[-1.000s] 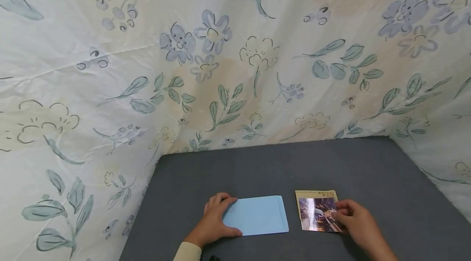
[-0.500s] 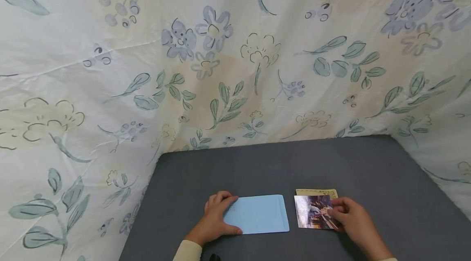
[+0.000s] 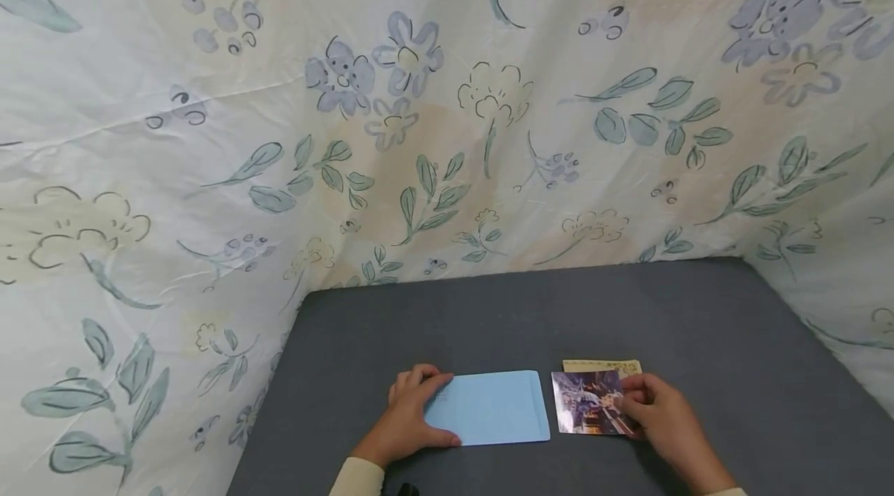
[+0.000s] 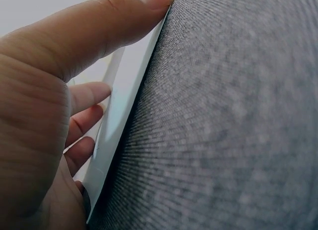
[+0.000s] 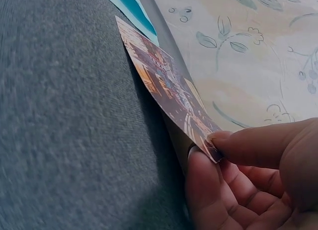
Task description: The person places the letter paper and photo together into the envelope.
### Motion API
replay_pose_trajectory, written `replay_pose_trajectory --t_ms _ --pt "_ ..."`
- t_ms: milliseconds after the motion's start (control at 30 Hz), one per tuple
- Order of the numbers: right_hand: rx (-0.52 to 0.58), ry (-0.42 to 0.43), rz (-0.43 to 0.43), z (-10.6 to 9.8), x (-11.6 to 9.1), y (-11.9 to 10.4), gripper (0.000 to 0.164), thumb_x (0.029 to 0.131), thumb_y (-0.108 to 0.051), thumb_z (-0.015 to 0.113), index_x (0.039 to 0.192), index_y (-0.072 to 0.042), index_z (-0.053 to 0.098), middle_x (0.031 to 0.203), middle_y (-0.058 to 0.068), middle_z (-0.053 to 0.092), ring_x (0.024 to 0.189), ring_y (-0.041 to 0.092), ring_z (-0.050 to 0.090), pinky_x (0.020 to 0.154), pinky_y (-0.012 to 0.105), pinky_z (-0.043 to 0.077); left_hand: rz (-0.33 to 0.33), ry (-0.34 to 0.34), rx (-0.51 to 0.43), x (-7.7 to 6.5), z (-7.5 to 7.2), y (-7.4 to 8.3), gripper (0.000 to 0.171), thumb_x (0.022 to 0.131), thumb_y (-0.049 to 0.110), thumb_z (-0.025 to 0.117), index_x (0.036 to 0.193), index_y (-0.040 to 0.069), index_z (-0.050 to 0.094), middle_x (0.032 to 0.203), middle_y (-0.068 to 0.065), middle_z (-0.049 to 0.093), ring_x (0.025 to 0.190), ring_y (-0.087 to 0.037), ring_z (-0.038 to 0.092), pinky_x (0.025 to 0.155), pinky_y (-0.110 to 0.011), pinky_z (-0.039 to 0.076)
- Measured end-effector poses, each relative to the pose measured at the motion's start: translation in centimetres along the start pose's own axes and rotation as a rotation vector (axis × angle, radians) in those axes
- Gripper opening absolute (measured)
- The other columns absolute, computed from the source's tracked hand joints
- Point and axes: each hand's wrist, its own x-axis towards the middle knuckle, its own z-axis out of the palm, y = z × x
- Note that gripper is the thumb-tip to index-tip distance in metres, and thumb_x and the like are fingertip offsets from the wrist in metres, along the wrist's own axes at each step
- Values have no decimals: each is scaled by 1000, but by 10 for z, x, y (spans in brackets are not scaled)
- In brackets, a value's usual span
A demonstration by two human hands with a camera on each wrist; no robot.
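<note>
A: Where is the blue envelope (image 3: 489, 408), and who has it?
B: It lies flat on the dark grey table (image 3: 475, 325). The person's left hand (image 3: 408, 414) spans its left end, thumb at the near edge and fingers at the far edge, set wide and holding it across.
A: And the other hand?
B: The right hand (image 3: 660, 411) is to the right of the envelope, thumb and finger narrowly pinching the right edge of a glossy picture card (image 3: 587, 403).
A: Does that card touch the envelope?
B: No, it is just beside the envelope's right end, tilted up off the table in the right wrist view. A yellowish card (image 3: 601, 365), also right of the envelope, shows past the picture card's far edge.
A: Beyond the envelope?
B: Floral cloth (image 3: 489, 131), behind the table.
</note>
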Motion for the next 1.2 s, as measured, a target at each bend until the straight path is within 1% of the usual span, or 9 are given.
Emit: replay_pose_trajectory --t_ms 100,267,333,567,833,1000,1200 --pt "21 0 -2 4 0 1 31 100 -3 74 126 11 65 95 9 67 77 25 64 60 41 59 0 2 3 0 0 0 96 74 58 99 156 24 62 144 5 45 132 -32 36 107 -70 25" --pt "89 -15 7 9 0 0 32 99 -2 76 126 11 64 93 9 65 76 24 64 61 40 61 -2 4 9 0 -1 1 96 75 58 99 156 24 62 136 7 46 127 -29 37 105 -67 28" --pt "103 -20 8 11 0 -1 32 99 -2 76 126 11 64 93 10 65 76 24 64 61 40 61 -4 5 12 1 0 1 96 75 58 99 157 24 61 135 7 46 127 -29 37 105 -67 27" --pt "100 -23 20 13 4 -4 31 100 -1 74 127 10 64 96 11 65 78 26 64 61 41 61 -4 14 5 2 0 1 97 74 57 99 157 24 61 144 4 45 133 -33 36 108 -71 24" --pt "139 -25 16 12 7 -4 31 101 -2 74 127 12 63 95 11 66 75 25 64 60 40 61 0 14 -2 3 0 1 96 74 57 99 156 25 61 144 4 44 131 -32 36 108 -70 24" --pt "121 -12 19 13 6 -7 31 102 -4 74 127 11 64 94 10 65 76 24 63 60 40 60 -2 15 1 2 -1 2 96 74 56 100 156 24 62 143 4 45 131 -32 36 108 -70 25" --pt "153 -17 24 14 3 -8 33 102 -4 74 129 12 63 95 11 66 77 25 64 60 40 61 0 12 2 2 -2 3 96 74 55 100 156 23 61 143 4 45 131 -32 36 108 -69 25"
